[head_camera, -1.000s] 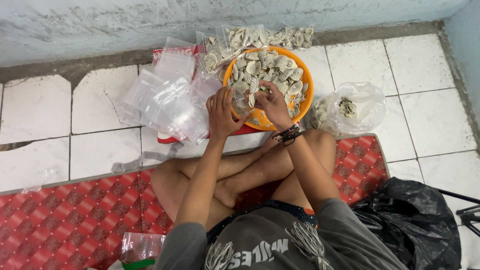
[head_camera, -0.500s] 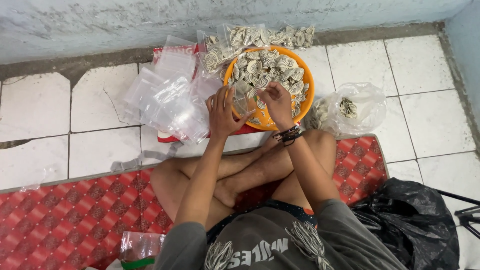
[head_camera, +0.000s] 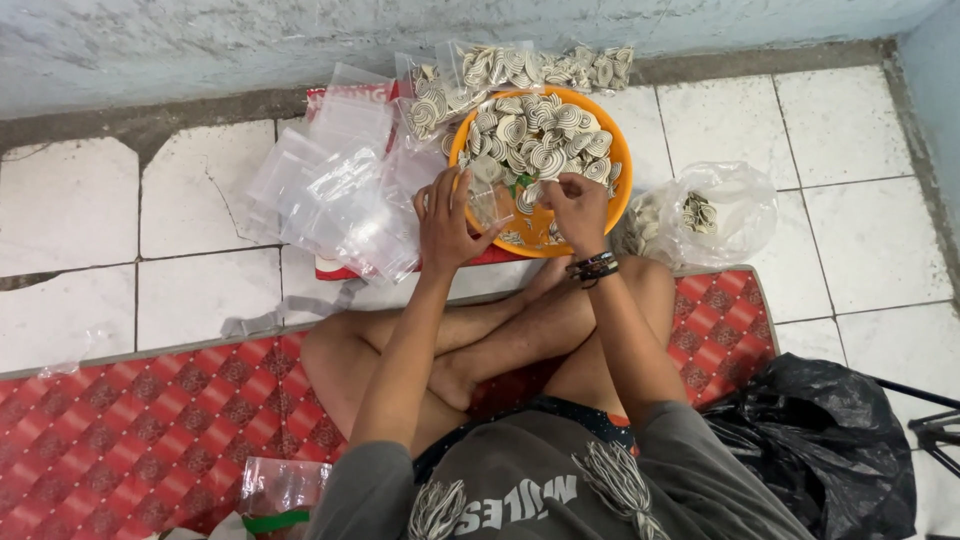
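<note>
I'm cross-legged on the red patterned mat (head_camera: 120, 430), both hands up at the near rim of the round orange plastic bowl (head_camera: 618, 190), which is heaped with pale spiral-patterned chips (head_camera: 540, 140). My left hand (head_camera: 445, 222) has its fingers curled around a small clear plastic pouch (head_camera: 490, 205), pinching it with the mouth facing right toward the bowl. My right hand (head_camera: 575, 210) sits just right of that pouch, fingertips bunched and bent down over the chips at the bowl's near edge; whether they are pinching chips I cannot tell, the knuckles cover them.

The relation that counts: the pouch lies between my 2 hands, its long axis running roughly near to far, and the chips lie just beyond my right fingertips, so the right hand is the nearer one to the heap.

To the left, a loose pile of empty clear zip bags (head_camera: 330, 190) rests on the white tiled floor (head_camera: 70, 210). Filled bags of chips (head_camera: 540, 65) line the far wall. A black plastic bag (head_camera: 820, 440) sits near right.
</note>
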